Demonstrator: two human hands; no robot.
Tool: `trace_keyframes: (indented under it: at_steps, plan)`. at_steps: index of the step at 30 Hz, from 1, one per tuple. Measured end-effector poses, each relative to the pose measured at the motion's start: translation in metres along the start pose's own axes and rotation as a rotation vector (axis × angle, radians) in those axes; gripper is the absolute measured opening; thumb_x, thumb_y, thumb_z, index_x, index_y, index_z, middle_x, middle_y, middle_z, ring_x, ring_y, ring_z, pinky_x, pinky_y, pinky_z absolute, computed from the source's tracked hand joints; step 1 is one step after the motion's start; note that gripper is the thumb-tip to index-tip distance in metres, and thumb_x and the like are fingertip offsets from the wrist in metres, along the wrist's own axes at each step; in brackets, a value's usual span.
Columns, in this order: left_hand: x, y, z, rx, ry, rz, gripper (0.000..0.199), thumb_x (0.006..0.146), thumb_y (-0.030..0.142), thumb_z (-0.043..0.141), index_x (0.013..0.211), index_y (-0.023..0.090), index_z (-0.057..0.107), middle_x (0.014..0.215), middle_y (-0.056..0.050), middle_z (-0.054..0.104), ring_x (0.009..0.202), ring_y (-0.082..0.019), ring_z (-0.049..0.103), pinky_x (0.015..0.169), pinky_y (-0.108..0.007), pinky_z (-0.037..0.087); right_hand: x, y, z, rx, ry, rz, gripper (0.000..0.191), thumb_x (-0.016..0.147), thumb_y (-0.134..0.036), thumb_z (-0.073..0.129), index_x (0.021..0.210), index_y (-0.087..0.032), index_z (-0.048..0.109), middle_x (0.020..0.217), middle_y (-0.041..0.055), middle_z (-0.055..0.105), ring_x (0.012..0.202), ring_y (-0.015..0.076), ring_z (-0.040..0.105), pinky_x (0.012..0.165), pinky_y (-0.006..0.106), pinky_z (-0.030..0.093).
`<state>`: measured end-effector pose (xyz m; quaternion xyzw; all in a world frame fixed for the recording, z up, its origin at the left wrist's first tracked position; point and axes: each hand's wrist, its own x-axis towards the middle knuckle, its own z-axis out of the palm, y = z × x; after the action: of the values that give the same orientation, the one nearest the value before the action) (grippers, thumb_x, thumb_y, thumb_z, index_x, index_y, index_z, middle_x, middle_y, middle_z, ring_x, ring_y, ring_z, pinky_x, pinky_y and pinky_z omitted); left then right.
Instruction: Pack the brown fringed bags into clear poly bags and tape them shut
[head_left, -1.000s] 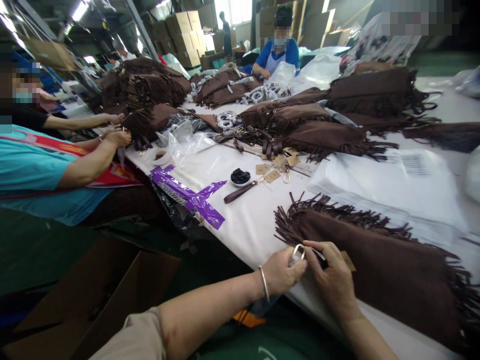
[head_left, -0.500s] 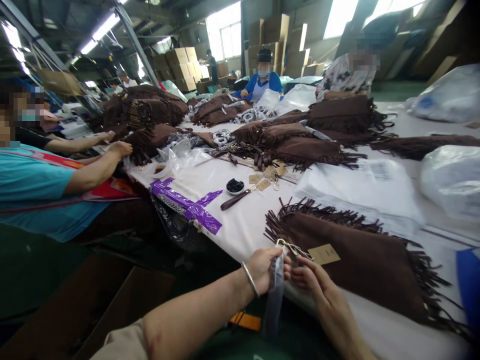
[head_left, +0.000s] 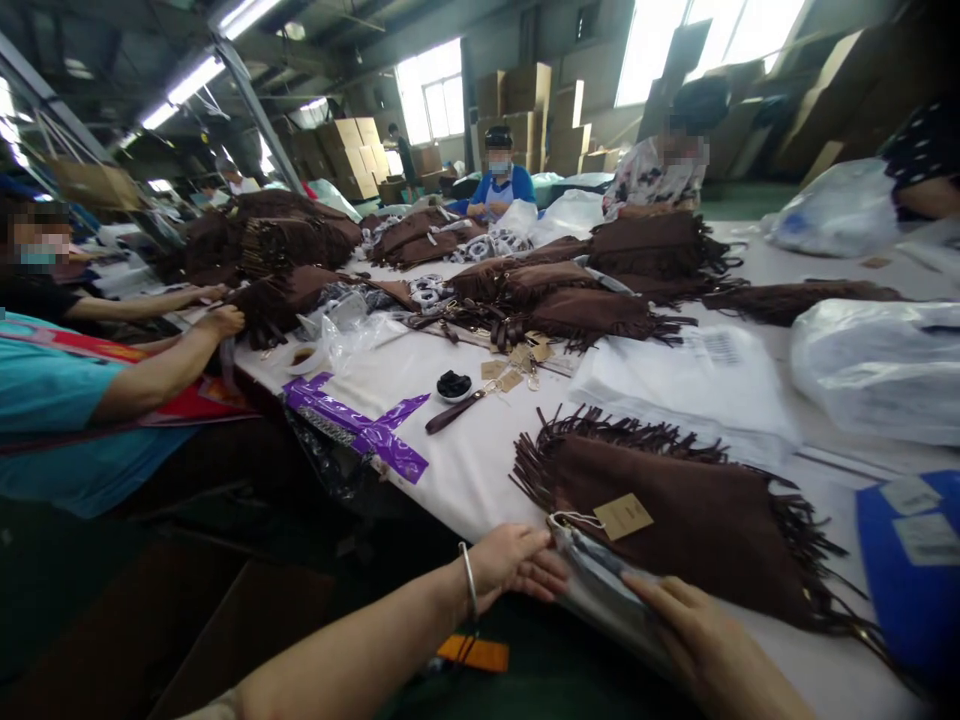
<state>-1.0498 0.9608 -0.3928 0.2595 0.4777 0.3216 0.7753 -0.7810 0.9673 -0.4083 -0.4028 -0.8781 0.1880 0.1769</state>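
A dark brown fringed bag (head_left: 675, 500) lies flat on the table's front edge, with a tan paper tag (head_left: 624, 516) on a white string at its near left side. Along its near edge runs a strap in a clear plastic sleeve (head_left: 600, 562). My right hand (head_left: 694, 625) has its fingers on this sleeve, partly blurred, and seems to pinch it. Just left of the sleeve's end is my left hand (head_left: 521, 565), fingers stretched out and holding nothing.
White plastic bags (head_left: 682, 385) lie behind the bag; a blue item (head_left: 911, 570) is at right. A small bowl of black pieces (head_left: 454, 386), a wrist strap (head_left: 454, 412) and purple tape (head_left: 360, 420) are left. Co-workers sit around heaped brown bags (head_left: 285, 235).
My left hand has let go of the plastic-sleeved strap and opened. The sleeve, hanging below the table edge before, now lies along the bag's near edge under my right hand.
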Motion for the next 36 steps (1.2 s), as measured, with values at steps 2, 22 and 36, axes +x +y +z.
trace_keyframes:
  at_steps: [2,22,36]
  plan:
    - [0.004,0.003,-0.002,0.039,0.007,-0.004,0.050,0.073,0.056,0.065,0.092,0.011,0.055,0.081,-0.011,0.068,0.068,-0.019,0.068,0.060,-0.026,0.049,0.000,0.010,0.004,-0.177,0.070,-0.021,0.033,0.086,-0.023,0.048,0.117,-0.029,0.058,0.097,0.0021,0.066,0.081,0.0162,0.065,0.071,0.027,0.057]
    - [0.041,0.020,0.016,-0.409,-0.051,0.078,0.057,0.080,0.060,0.058,0.105,0.009,0.063,0.101,-0.015,0.069,0.094,-0.024,0.067,0.086,-0.036,0.051,0.075,0.003,0.026,-0.410,0.291,-0.319,0.060,0.083,-0.004,0.031,0.143,-0.008,0.027,0.132,0.0076,0.054,0.121,0.0179,0.051,0.101,0.034,0.042]
    - [0.104,0.064,-0.001,-0.291,0.449,0.484,0.033,0.083,0.030,0.057,0.109,0.010,0.062,0.108,-0.013,0.068,0.110,-0.027,0.060,0.100,-0.041,0.044,0.082,-0.016,0.047,-0.385,0.200,-0.374,0.066,0.077,-0.002,0.034,0.142,-0.011,0.029,0.135,0.0039,0.050,0.124,0.0177,0.047,0.096,0.031,0.049]
